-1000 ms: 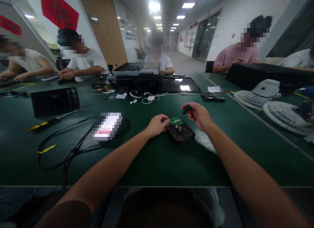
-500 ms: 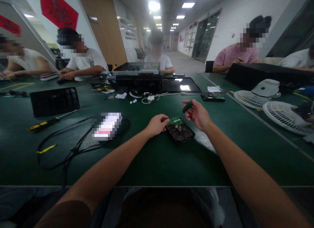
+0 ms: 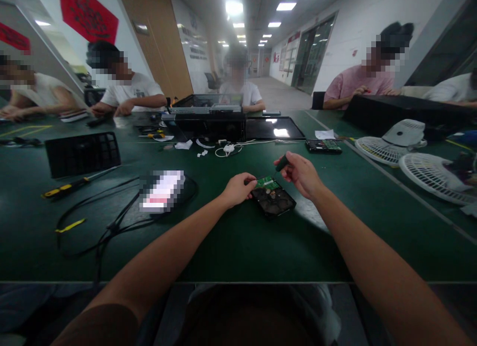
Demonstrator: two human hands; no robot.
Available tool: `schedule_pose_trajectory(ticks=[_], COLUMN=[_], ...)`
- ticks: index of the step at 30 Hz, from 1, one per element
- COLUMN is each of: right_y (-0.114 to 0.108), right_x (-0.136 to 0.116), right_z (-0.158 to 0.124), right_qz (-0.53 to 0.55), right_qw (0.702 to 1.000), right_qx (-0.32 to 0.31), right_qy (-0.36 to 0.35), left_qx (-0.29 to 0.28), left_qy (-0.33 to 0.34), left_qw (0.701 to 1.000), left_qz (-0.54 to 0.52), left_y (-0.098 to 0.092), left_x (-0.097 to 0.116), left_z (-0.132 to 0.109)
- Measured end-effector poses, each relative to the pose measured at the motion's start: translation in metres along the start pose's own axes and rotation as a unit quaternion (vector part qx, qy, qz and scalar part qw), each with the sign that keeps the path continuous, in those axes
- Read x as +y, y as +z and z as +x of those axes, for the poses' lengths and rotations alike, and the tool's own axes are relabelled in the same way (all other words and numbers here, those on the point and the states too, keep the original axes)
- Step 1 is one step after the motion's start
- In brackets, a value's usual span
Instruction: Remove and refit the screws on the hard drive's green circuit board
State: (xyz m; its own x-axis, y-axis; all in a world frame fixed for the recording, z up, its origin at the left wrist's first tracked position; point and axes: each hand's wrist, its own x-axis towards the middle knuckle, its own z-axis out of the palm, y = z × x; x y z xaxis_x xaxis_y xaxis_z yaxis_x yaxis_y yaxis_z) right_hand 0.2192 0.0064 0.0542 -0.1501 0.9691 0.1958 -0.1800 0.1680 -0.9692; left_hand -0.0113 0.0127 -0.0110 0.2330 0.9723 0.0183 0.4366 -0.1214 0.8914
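Note:
A hard drive (image 3: pixel 276 202) lies on the green table in front of me, its green circuit board facing up at the far end. My left hand (image 3: pixel 239 189) is closed at the drive's left edge, thumb and fingers pinching its far left corner. My right hand (image 3: pixel 301 176) grips a small screwdriver (image 3: pixel 282 162) by its dark green handle. The screwdriver tilts down toward the far right corner of the circuit board. Its thin shaft is faint, and I cannot tell whether the tip touches the board.
A lit phone (image 3: pixel 163 191) and black cables (image 3: pixel 115 226) lie to the left, near a yellow-black screwdriver (image 3: pixel 63 189) and a black panel (image 3: pixel 84 154). Another hard drive (image 3: pixel 323 146) lies farther right, before white fan parts (image 3: pixel 428 174). An opened computer case (image 3: pixel 208 125) stands ahead. Several people sit around.
My right hand has shifted slightly left, and the screwdriver has moved a little with it. My left hand and the hard drive stay put. A co-worker's hand at left has moved.

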Motion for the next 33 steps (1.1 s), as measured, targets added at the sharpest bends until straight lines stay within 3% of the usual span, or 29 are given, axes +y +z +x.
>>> schedule_pose_trajectory(ticks=[10, 24, 29, 33], right_y=[0.001, 0.0, -0.001, -0.001], right_x=[0.001, 0.004, 0.011, 0.013], right_z=[0.0, 0.002, 0.005, 0.005], right_qz=[0.058, 0.012, 0.02, -0.075], right_qw=[0.998, 1.0, 0.998, 0.992], right_qx=[-0.009, 0.015, 0.041, 0.045], right_qy=[0.02, 0.003, -0.042, -0.089], left_qx=[0.003, -0.004, -0.003, -0.006], left_qy=[0.001, 0.004, 0.003, 0.002], left_qw=[1.0, 1.0, 1.0, 1.0], left_qz=[-0.002, -0.001, 0.001, 0.0], left_y=[0.001, -0.001, -0.001, -0.001], left_x=[-0.002, 0.0, -0.001, 0.0], left_z=[0.001, -0.001, 0.0, 0.001])
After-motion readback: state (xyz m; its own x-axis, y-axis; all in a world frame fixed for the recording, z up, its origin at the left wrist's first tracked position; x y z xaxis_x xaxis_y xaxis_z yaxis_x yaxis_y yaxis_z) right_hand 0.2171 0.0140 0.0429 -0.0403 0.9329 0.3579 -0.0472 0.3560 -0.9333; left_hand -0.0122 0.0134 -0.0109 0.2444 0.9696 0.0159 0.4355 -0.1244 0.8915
